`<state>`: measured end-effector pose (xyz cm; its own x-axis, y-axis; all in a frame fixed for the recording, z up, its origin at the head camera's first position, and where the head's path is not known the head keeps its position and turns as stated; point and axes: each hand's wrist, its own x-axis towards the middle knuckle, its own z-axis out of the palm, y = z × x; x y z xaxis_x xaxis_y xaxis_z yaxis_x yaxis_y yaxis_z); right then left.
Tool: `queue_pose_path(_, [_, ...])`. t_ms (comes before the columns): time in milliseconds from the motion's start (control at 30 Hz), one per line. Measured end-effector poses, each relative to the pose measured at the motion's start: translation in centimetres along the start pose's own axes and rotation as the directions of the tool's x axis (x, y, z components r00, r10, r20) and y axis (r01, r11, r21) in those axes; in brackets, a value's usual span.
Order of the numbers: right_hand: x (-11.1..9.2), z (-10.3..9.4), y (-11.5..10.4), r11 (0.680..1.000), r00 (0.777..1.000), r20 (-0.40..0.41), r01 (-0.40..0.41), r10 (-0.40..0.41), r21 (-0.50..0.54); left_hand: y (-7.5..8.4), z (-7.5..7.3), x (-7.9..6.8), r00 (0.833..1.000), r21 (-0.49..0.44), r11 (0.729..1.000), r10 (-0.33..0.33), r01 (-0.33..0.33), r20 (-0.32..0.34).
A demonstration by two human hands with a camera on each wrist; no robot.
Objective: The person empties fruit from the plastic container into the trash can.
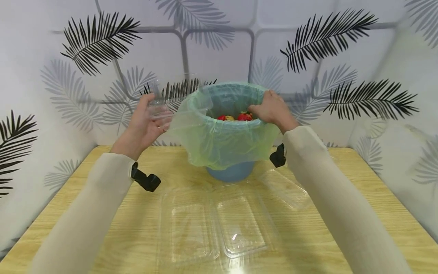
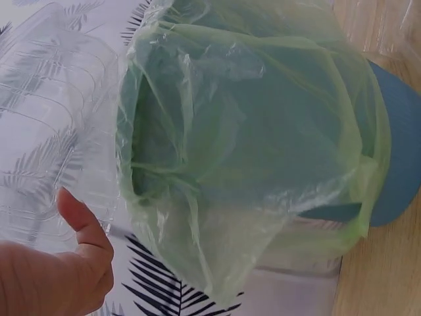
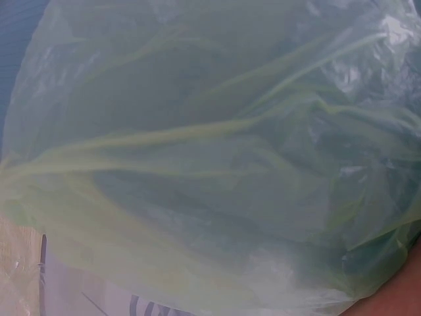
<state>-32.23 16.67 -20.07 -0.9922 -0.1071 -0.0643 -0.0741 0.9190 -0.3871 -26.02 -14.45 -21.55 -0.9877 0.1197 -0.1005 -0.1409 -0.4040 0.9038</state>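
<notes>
In the head view my left hand (image 1: 145, 123) holds a clear plastic container (image 1: 184, 97) up beside a blue bin (image 1: 230, 173). The left wrist view shows the thumb against the ridged wall of this container (image 2: 52, 125). A thin pale green bag (image 1: 226, 140) lines the bin and hangs down over its outside. My right hand (image 1: 273, 110) grips the bin's right rim through the bag. Red fruit-like pieces (image 1: 244, 116) and a yellowish piece (image 1: 229, 118) lie inside. Bag folds (image 3: 197, 138) fill most of the right wrist view.
Two clear plastic trays (image 1: 189, 228) lie side by side on the wooden table (image 1: 137, 213) in front of the bin. Another clear plastic piece (image 1: 285, 188) lies to the right, near the right forearm. Behind the table stands a leaf-patterned wall (image 1: 219, 49).
</notes>
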Motion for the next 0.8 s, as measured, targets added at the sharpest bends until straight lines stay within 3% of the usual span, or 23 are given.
queue_pose_path(133, [0.1,0.0,-0.1,1.0,1.0,0.003,0.001,-0.001,0.006,0.0,-1.7,-0.6,1.0,0.006,1.0,-0.012,0.011,0.024])
queue_pose_path(300, [0.0,0.0,0.0,1.0,1.0,0.0,0.0,0.0,0.011,-0.6,-3.8,-0.9,0.999,0.101,0.995,0.01,-0.013,0.037])
queue_pose_path(800, [-0.2,-0.1,-0.3,1.0,1.0,0.007,-0.01,0.01,0.015,-4.7,-9.3,-1.9,0.999,0.182,0.983,-0.035,0.028,0.036])
